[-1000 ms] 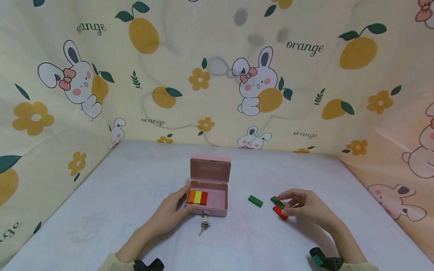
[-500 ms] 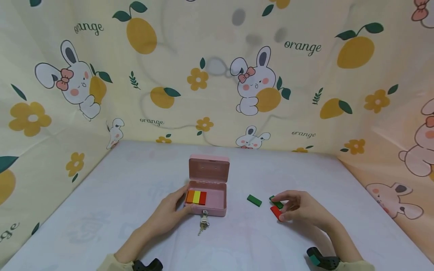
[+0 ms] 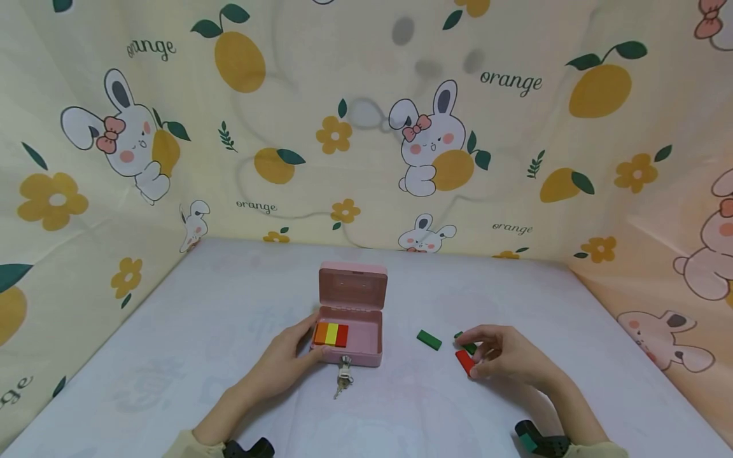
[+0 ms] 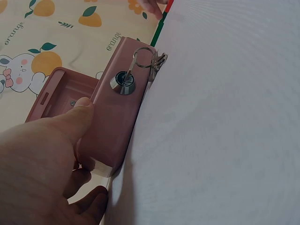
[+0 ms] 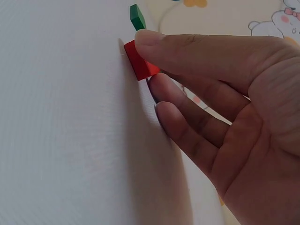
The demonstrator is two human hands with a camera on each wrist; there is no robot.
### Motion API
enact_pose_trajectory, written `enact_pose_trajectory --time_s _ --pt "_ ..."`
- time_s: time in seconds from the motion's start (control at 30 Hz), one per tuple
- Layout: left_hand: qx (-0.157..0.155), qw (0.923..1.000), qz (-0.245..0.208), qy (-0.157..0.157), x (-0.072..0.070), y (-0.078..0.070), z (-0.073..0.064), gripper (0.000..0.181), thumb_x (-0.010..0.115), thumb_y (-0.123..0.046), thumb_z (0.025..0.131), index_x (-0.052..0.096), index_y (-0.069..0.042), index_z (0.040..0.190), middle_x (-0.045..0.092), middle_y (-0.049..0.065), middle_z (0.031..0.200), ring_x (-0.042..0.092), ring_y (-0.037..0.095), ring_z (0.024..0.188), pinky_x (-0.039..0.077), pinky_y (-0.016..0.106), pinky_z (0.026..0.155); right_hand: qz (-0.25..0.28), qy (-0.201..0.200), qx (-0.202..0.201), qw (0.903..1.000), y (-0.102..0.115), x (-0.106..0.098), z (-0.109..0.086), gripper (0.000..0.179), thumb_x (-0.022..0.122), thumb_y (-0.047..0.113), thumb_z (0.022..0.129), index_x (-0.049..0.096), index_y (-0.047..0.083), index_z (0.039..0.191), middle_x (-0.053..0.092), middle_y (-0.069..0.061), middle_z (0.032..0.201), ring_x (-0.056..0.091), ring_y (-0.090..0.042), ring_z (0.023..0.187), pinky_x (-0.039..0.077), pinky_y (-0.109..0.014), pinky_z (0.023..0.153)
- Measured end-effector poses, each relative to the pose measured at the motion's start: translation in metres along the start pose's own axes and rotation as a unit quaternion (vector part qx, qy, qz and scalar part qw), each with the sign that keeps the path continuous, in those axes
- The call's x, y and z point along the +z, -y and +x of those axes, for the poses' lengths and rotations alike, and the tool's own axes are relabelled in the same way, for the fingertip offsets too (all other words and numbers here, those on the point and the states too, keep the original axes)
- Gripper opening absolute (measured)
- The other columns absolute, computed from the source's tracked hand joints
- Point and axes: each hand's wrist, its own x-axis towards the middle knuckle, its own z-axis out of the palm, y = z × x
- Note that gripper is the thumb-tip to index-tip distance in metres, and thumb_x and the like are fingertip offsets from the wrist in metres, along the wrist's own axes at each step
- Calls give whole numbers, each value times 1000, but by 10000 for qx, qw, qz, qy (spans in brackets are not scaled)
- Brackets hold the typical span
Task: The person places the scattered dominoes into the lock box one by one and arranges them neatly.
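Observation:
In the head view a pink cash box (image 3: 366, 360) stands with its lid raised, several orange, yellow and red blocks (image 3: 331, 334) side by side in its left part. My left hand (image 3: 279, 366) grips the box's left side, thumb at the front rim; the left wrist view shows the thumb (image 4: 82, 112) on that rim beside the lock (image 4: 123, 83). To the right, my right hand (image 3: 509, 356) pinches a red block (image 3: 464, 363) low at the table. A green block (image 3: 466, 343) lies just behind it, partly covered by the fingers.
Another green block (image 3: 429, 340) lies between the box and my right hand. Keys (image 3: 343, 383) hang from the lock at the box's front. A patterned cloth (image 3: 366, 159) with rabbits and oranges rises behind the white tabletop (image 3: 401, 420).
The red block and my right hand have shifted slightly left and towards me, and the block has turned a little away from the green one. My left hand keeps its hold on the box.

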Motion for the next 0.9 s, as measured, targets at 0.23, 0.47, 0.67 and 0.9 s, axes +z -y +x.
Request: enact_pose_trajectory --time_s 0.23,0.47,0.67,0.9 --pt "-59 10000 10 -19 1 1 0 85 68 -55 87 32 -19 156 36 2 155 30 26 142 31 49 111 -116 42 -10 9999 0 0 0 49 87 14 74 69 11 119 65 -12 101 60 -33 89 55 -34 72" --pt "-48 10000 12 -24 1 0 0 85 69 -53 87 31 -19 156 36 2 155 30 26 143 30 49 112 -151 129 -22 9998 -2 0 0 50 88 13 73 70 11 118 65 -11 102 59 -33 90 55 -35 71" --pt "-87 10000 26 -20 1 -1 -1 84 69 -51 88 32 -19 156 36 3 155 30 27 142 30 50 111 -173 116 10 9998 -2 0 0 49 88 12 72 70 11 118 65 -12 100 58 -33 89 56 -36 70" --pt "-93 9999 25 -43 1 0 0 84 69 -52 88 33 -19 155 37 4 155 30 28 142 30 51 111 -248 61 52 9997 -1 0 1 47 88 11 72 71 12 116 64 -12 98 58 -32 88 56 -35 70"
